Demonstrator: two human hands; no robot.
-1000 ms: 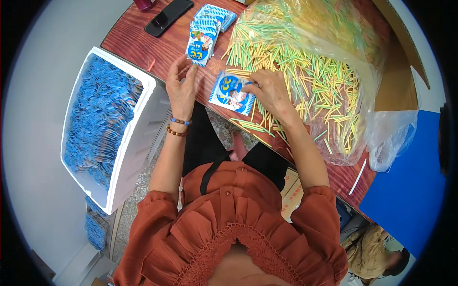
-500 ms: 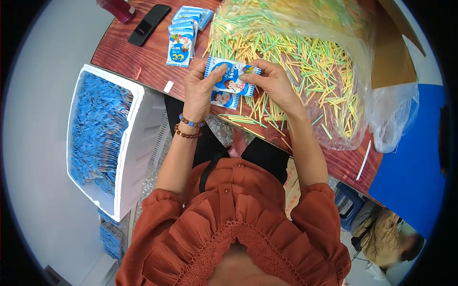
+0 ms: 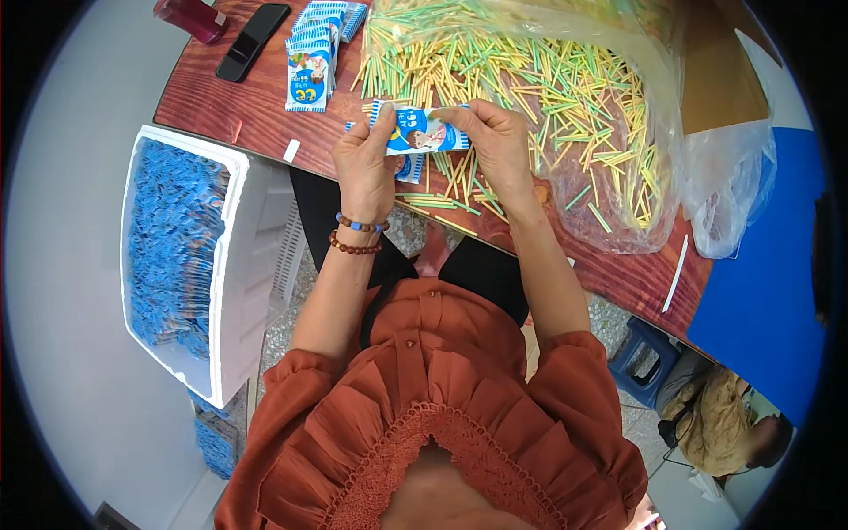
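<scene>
My left hand (image 3: 364, 163) and my right hand (image 3: 493, 141) together hold a small blue-and-white printed packet (image 3: 420, 131) above the near edge of a reddish wooden table (image 3: 208, 97); each hand pinches one end. Under the packet lies another blue packet (image 3: 408, 168), partly hidden by my left hand. Past my hands spreads a big heap of thin yellow and green sticks (image 3: 539, 97) on clear plastic sheeting (image 3: 724, 190). A stack of the same blue packets (image 3: 311, 57) lies on the table to the left.
A white foam box (image 3: 243, 265) full of blue packets stands left of my knees. A black phone (image 3: 253, 29) and a dark red bottle (image 3: 190, 18) lie at the table's far left. A cardboard flap (image 3: 720, 79) is at the right, a blue stool (image 3: 643, 353) under the table.
My left hand has come off the table and joined the right on the packet. Both hands have lifted the packet up from the table.
</scene>
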